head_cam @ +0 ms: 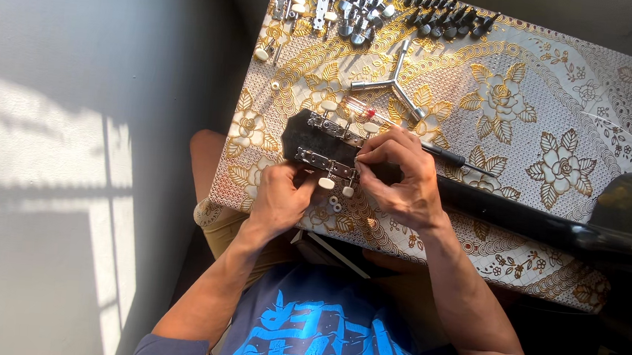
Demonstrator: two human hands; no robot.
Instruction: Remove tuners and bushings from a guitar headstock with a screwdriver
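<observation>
We steady the black guitar headstock (pixel 318 146) flat on the patterned table (pixel 562 107), left hand (pixel 278 197) gripping its near edge, right hand (pixel 398 178) pinching a tuner beside it.

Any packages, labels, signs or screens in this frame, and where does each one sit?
No packages, signs or screens show.
Shirt print: bottom centre on the person's dark blue shirt, bright blue blocky graphic.
Tablecloth: only a gold and white floral pattern, under the black guitar headstock.
</observation>
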